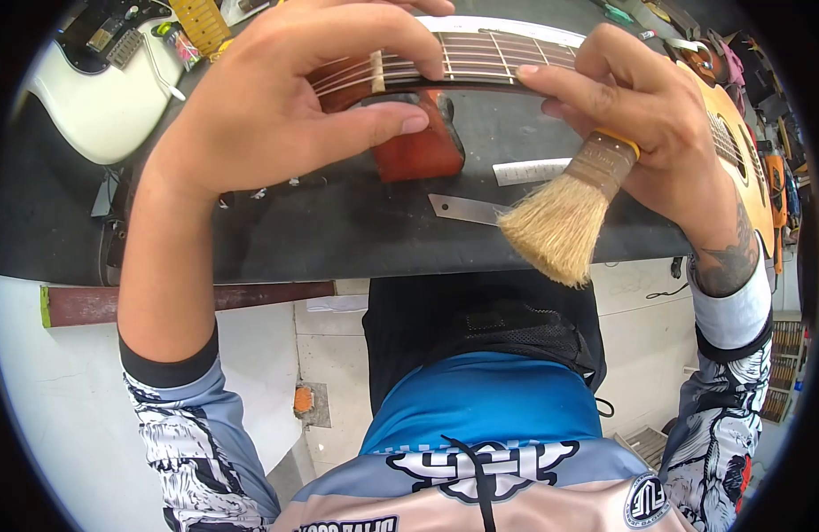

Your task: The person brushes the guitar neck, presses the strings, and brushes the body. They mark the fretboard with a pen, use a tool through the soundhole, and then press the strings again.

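Note:
A guitar neck [489, 60] with strings, frets and a pale nut [377, 71] lies across the top of the view. My left hand [294, 97] reaches over it near the nut. Its index finger touches the strings and its thumb is stretched out in front, apart from the fingers. In my right hand [635, 106] is a brush [556, 222] with pale bristles pointing down toward me. The right index fingertip rests at the near edge of the strings. Beneath the neck stands a reddish-brown wooden block [418, 151]; the neck partly hides its top.
A metal strip [467, 209] and a white marked strip [529, 171] lie on the dark bench [329, 239]. A white guitar body [99, 102] is at the left. Another guitar body [742, 146] is at the right behind my right hand. Assorted tools line the far right edge.

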`<state>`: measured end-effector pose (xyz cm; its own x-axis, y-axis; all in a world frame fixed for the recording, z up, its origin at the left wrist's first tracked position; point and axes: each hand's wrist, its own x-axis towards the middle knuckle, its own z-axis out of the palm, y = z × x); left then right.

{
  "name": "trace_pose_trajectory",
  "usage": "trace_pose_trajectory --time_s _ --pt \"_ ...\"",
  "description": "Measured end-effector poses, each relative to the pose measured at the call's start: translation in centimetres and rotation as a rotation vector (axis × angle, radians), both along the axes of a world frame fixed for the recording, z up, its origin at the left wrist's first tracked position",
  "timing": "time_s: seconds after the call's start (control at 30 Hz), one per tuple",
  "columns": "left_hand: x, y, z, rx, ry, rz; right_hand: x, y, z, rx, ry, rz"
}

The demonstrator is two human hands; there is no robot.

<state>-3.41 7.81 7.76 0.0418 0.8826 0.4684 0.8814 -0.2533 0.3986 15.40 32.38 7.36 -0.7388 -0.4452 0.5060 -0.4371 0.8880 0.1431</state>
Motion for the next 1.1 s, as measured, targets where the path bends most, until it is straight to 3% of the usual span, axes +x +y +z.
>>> trace_pose_trajectory --time_s 0.17,0.33,0.47,0.7,0.77,0.8,1.1 --pt "0.5 -0.1 0.8 -0.013 0.109 -0.003 0.0 -0.2 -0.1 -0.045 -0.014 0.016" --pt "-0.3 0.2 -1.0 0.107 -0.013 -0.048 -0.1 0.0 0.1 -0.05 -0.018 0.045" --pt "-0.2 -0.1 -0.1 0.058 0.149 -0.03 -0.1 0.0 0.3 -0.019 -0.005 0.04" --pt "-0.3 -0.1 0.1 0.023 0.141 -0.01 0.0 0.2 0.1 -0.069 -0.01 0.056" --pt "0.0 0.4 0.3 0.057 0.171 -0.052 -0.3 0.8 0.1 0.027 -0.001 0.055" --pt "0.3 0.3 -0.4 0.053 0.005 -0.027 -0.4 1.1 0.1 0.075 0.004 0.057" --pt "0.2 0.4 -0.9 0.025 0.054 -0.024 0.2 1.0 -0.4 -0.004 0.025 0.117"
